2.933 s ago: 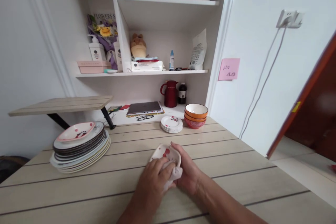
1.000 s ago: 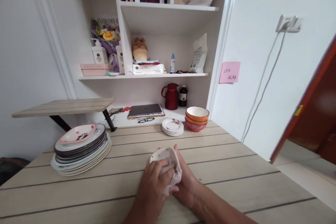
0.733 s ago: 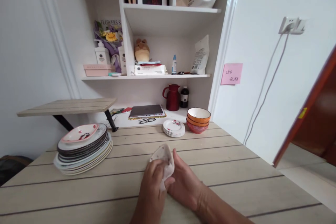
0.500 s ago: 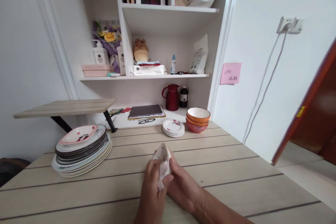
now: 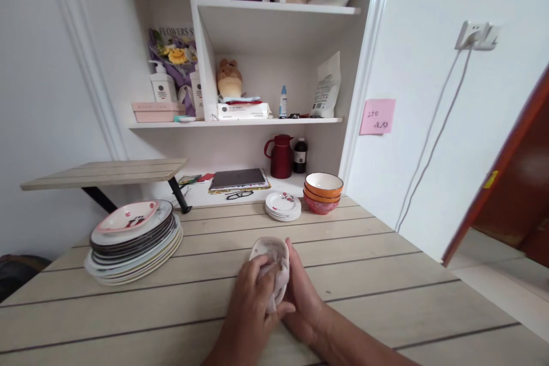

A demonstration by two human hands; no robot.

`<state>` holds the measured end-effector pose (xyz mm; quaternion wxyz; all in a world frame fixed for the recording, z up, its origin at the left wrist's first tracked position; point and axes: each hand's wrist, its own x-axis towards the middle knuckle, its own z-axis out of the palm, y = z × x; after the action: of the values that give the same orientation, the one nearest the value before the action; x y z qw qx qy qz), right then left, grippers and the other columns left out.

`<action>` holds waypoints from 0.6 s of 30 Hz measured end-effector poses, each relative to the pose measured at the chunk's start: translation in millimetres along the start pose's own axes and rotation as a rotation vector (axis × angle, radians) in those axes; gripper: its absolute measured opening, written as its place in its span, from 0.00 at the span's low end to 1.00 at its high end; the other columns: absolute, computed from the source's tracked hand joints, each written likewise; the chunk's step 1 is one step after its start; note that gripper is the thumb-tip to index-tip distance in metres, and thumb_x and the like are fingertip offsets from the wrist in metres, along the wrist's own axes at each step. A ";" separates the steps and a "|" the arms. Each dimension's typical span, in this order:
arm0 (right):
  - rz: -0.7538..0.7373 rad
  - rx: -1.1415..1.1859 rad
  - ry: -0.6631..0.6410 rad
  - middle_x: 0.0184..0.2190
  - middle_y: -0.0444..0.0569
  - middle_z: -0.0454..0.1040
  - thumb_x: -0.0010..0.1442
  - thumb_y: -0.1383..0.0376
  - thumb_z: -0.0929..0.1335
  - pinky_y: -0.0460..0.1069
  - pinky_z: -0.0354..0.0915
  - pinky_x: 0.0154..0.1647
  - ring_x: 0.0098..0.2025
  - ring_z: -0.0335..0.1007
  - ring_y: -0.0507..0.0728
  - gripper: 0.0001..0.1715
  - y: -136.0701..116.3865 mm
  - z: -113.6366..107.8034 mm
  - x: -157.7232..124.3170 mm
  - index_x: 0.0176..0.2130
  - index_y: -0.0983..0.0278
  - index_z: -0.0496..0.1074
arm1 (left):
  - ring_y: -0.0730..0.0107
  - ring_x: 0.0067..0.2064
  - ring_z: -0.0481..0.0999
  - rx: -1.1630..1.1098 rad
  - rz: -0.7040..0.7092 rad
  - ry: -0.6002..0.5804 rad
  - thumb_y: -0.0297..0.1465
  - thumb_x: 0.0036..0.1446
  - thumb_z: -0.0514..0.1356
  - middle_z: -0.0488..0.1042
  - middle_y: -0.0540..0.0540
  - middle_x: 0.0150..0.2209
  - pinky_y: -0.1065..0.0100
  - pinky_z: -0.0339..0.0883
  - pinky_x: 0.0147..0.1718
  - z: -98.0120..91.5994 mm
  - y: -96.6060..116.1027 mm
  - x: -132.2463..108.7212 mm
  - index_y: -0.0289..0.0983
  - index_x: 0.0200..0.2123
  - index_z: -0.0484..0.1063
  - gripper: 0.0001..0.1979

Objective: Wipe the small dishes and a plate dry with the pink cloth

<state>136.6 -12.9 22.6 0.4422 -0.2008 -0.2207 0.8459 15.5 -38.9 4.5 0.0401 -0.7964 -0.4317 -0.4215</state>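
Just above the near part of the table, my right hand [image 5: 305, 300] grips a small white dish [image 5: 266, 244] from its right side. The dish is tilted so that its hollow inside faces me. A pale, crumpled cloth [image 5: 281, 279] lies bunched within it. My left hand [image 5: 252, 300] is closed on this cloth, its fingers pressed into the dish and its thumb toward the lower rim. Fingers and cloth hide much of the dish's inside.
A tall stack of plates [image 5: 165, 257] with a pink-rimmed dish [image 5: 128, 217] on top stands left, beside a low raised shelf [image 5: 107, 172]. Small plates [image 5: 283, 206] and stacked bowls [image 5: 322, 189] sit at the back. Behind are a laptop [image 5: 238, 178], glasses [image 5: 240, 195] and a red jug [image 5: 281, 157].
The dish has turned, and its inside now shows more openly toward me. My left fingers have moved deeper into it with the cloth; my right hand stays at its right side.
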 end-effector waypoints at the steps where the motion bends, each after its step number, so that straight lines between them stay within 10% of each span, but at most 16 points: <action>1: 0.018 0.012 0.029 0.27 0.49 0.77 0.57 0.37 0.62 0.48 0.64 0.35 0.31 0.72 0.56 0.36 -2.2 -1.0 1.0 0.32 0.67 0.73 | 0.53 0.51 0.74 0.039 0.027 -0.003 0.30 0.53 0.64 0.71 0.38 0.51 0.52 0.73 0.47 -0.8 2.3 0.5 0.41 0.52 0.70 0.21; 6: 0.212 0.020 -0.010 0.21 0.46 0.72 0.54 0.33 0.60 0.45 0.57 0.25 0.22 0.65 0.52 0.40 -12.1 -4.9 4.6 0.30 0.67 0.71 | 0.56 0.49 0.75 0.072 0.071 0.027 0.20 0.54 0.57 0.75 0.44 0.47 0.53 0.75 0.46 -0.6 7.5 0.5 0.44 0.48 0.73 0.20; 13: -0.024 0.064 -0.175 0.32 0.44 0.75 0.57 0.51 0.71 0.46 0.62 0.35 0.33 0.70 0.53 0.21 -5.6 -0.2 -2.1 0.43 0.62 0.72 | 0.62 0.47 0.75 -0.331 -0.289 0.147 0.25 0.59 0.55 0.72 0.43 0.45 0.59 0.73 0.45 4.4 14.5 1.5 0.41 0.49 0.67 0.15; 18: -0.159 -0.026 -0.196 0.44 0.42 0.75 0.56 0.60 0.73 0.50 0.63 0.45 0.41 0.72 0.55 0.41 -1.7 2.5 -6.6 0.62 0.47 0.55 | 0.60 0.48 0.75 -0.432 -0.395 0.121 0.31 0.62 0.54 0.72 0.43 0.45 0.57 0.71 0.46 3.0 16.5 3.0 0.41 0.49 0.66 0.11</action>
<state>139.9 -18.0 26.6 0.4816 -0.1049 -0.2891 0.8207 30.2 -45.9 9.7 -0.1877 -0.6604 -0.4755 -0.5500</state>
